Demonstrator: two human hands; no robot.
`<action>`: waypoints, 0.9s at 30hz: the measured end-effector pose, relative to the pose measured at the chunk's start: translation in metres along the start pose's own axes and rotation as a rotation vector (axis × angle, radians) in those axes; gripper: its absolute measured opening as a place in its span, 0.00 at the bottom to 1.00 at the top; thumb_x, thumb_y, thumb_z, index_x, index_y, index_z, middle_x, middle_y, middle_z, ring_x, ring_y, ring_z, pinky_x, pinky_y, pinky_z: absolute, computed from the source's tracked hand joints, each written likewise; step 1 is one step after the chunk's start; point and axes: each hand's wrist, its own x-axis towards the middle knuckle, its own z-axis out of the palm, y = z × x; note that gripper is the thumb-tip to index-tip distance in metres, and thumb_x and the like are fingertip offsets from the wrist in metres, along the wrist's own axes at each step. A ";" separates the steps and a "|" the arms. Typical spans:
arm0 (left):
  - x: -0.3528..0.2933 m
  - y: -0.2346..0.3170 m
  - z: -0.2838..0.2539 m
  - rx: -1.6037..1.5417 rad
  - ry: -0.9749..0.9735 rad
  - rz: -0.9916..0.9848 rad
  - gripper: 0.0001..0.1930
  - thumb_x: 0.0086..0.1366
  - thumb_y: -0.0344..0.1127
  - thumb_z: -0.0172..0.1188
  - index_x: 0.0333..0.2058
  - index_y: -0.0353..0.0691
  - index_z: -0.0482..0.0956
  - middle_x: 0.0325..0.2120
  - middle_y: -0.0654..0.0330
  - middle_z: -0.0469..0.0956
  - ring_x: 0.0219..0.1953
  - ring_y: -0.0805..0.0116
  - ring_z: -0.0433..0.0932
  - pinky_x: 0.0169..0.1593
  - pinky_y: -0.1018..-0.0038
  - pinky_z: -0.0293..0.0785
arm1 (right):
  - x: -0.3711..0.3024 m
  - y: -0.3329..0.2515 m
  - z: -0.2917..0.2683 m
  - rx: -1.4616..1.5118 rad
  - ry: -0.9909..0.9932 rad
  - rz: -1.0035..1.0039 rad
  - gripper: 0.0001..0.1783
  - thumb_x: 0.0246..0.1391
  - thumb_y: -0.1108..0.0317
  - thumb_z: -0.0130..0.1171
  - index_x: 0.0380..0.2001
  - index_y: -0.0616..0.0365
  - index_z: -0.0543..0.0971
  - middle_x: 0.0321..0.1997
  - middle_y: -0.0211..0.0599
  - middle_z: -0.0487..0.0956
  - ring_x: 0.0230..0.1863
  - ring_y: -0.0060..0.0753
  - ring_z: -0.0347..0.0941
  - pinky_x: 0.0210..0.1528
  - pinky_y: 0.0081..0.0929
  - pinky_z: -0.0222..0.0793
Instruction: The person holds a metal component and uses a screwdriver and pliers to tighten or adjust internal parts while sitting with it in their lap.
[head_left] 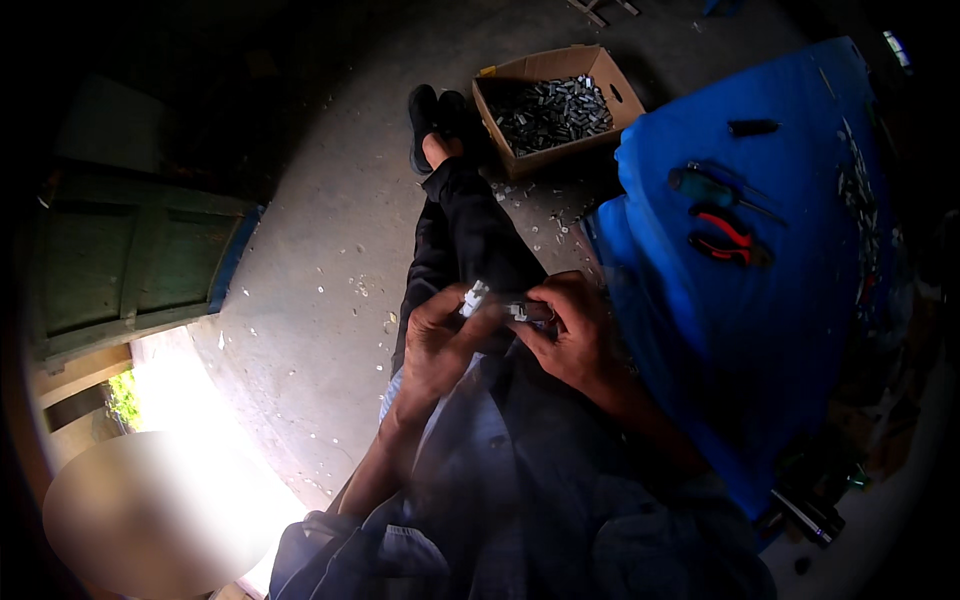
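Pinching a small white plastic piece (473,297) between thumb and curled fingers, the left hand (440,345) is holding it above the lap, just beside the right hand (570,335). The right hand's fingers are closing around a small dark metal part (525,312) whose shape is too small to make out; the two pieces are sitting close together, but whether they are touching cannot be told. Below the hands, the person's dark trouser legs (465,235) are stretching toward black shoes (430,115) on the grey concrete floor (330,250). Beyond the shoes, an open cardboard box (590,65) is holding many small grey metal pieces (552,112). To the right, a blue cloth-covered surface (780,330) is carrying red-handled pliers (725,238) and a green-handled screwdriver (715,188).
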 end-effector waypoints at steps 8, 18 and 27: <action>-0.007 0.010 -0.010 -0.009 -0.054 -0.080 0.05 0.69 0.26 0.68 0.43 0.38 0.86 0.34 0.68 0.84 0.38 0.82 0.79 0.45 0.80 0.75 | 0.004 -0.013 -0.015 0.074 -0.102 -0.027 0.21 0.46 0.73 0.78 0.44 0.60 0.81 0.41 0.43 0.79 0.37 0.41 0.80 0.32 0.34 0.77; -0.003 0.020 0.003 0.063 -0.035 -0.019 0.05 0.69 0.26 0.68 0.43 0.38 0.86 0.32 0.69 0.82 0.37 0.81 0.78 0.45 0.80 0.74 | 0.006 -0.020 -0.024 0.066 -0.099 0.079 0.18 0.49 0.72 0.77 0.42 0.59 0.81 0.37 0.41 0.81 0.30 0.38 0.81 0.29 0.32 0.76; -0.005 0.023 0.019 0.059 0.002 -0.126 0.08 0.73 0.37 0.65 0.40 0.38 0.84 0.27 0.70 0.79 0.29 0.84 0.73 0.33 0.82 0.67 | 0.005 -0.016 -0.029 0.027 -0.032 0.011 0.19 0.44 0.75 0.77 0.40 0.58 0.80 0.36 0.41 0.81 0.33 0.47 0.82 0.32 0.38 0.78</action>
